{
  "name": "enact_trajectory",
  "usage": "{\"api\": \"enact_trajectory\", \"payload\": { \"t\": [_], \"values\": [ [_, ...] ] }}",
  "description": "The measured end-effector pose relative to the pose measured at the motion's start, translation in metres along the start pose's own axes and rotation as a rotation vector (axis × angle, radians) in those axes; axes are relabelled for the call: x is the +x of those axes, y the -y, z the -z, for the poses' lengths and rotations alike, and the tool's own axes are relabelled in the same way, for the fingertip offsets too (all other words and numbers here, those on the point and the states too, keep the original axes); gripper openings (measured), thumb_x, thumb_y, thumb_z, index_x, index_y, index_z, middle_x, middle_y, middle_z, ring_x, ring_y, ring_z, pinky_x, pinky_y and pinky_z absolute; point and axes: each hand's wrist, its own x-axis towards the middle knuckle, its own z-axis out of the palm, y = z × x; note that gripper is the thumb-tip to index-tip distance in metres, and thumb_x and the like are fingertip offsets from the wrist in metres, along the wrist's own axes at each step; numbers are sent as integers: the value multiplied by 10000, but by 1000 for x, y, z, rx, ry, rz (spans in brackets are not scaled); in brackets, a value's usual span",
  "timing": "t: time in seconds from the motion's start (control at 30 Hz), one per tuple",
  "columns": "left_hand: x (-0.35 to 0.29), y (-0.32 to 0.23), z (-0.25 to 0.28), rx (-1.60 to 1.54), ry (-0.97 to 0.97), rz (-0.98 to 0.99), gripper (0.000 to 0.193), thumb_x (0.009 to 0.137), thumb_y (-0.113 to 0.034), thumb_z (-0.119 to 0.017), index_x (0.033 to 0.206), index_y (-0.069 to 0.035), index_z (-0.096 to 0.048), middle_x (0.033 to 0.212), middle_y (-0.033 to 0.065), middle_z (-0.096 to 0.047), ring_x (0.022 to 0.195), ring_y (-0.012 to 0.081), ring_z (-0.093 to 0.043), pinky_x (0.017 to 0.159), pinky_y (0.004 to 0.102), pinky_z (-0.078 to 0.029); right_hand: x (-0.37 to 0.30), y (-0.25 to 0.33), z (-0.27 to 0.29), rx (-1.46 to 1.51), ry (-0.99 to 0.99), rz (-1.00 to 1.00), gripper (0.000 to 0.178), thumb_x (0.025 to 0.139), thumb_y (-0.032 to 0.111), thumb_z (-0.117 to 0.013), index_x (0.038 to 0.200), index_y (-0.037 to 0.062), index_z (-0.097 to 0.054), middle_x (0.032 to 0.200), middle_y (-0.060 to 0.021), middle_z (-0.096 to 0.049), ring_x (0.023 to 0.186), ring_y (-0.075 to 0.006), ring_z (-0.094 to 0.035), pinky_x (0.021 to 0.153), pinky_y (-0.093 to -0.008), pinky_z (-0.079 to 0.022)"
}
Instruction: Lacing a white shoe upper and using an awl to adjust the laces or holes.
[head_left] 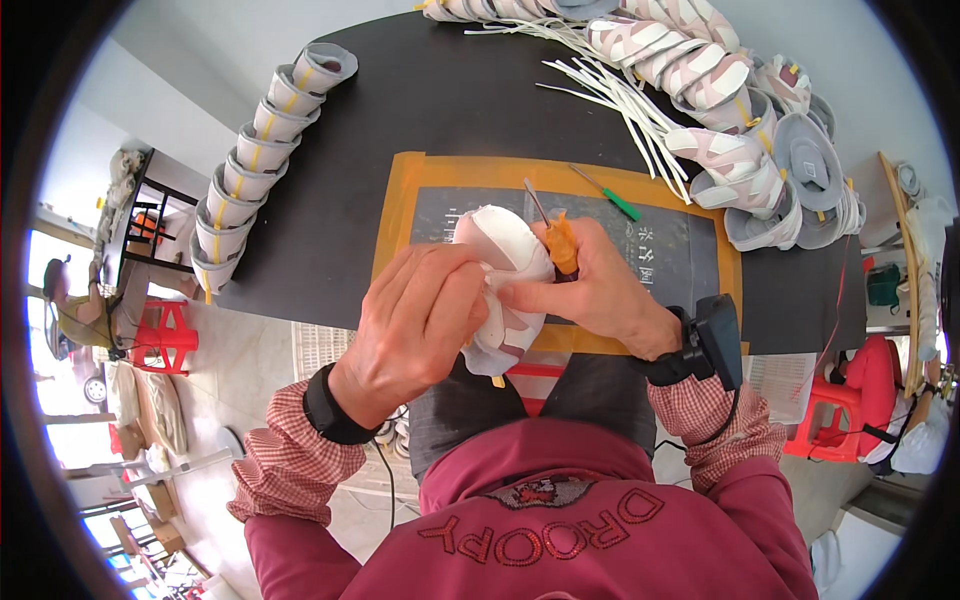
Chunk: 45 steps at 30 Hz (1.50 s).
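The left hand (415,315) has its fingers closed on the left side of a white and pale-pink shoe upper (515,250); their tips are partly hidden. The right hand (605,285) has its fingers wrapped around the orange handle of a hand tool (563,247), while its thumb presses on the right side of the upper. The tool's thin metal shaft points away from the person, just beside the upper's far end.

The upper is held between both hands at the near edge of the black tabletop (430,110), partly in front of a dark sheet (690,240) bordered by orange tape (400,220). A yellow tab shows at its near end.

A green-handled tool (620,205) lies across the far edge of the taped area, near the right hand. Loose white strips (625,110) lie beyond it. Nested uppers (235,185) form a row along the tabletop's left side; a larger group of uppers (715,85) occupies the far right. A red stool (165,335) stands on the floor (245,375) at left.
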Motion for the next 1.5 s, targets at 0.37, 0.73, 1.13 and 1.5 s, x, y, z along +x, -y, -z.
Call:
{"api": "enact_trajectory", "payload": {
  "t": [0.37,0.73,1.13,1.5],
  "values": [
    [-7,4,-2,-287,-126,448,234,782,-30,-702,984,56,-621,941,172,-624,860,264,-638,750,343,-523,2,-29,18,86,-107,-52,394,740,128,-774,1075,-22,-632,995,-70,-670,892,-125,-631,773,-271,-507],
    [-13,9,-7,-1582,200,1084,524,795,-107,-780,1230,29,-522,1116,97,-642,981,140,-629,841,294,-519,-4,-25,33,245,41,-91,400,736,55,-748,1111,-21,-632,983,-65,-682,867,-125,-643,787,-252,-502],
    [-32,6,-26,-1804,53,1130,597,832,-311,-744,1278,15,-520,1187,103,-631,1073,190,-613,958,348,-468,-4,-36,39,462,104,-199,337,793,12,-705,1118,-30,-630,852,-29,-662,579,-11,-477,482,-169,-296],
    [-38,1,-42,-1951,-135,1136,356,961,-260,-583,1218,-13,-566,1099,64,-661,982,155,-642,904,335,-507,-4,-39,38,459,60,-260,196,864,80,-673,1032,-7,-621,731,12,-587,480,1,-363,452,-168,-265]
  ]
}}
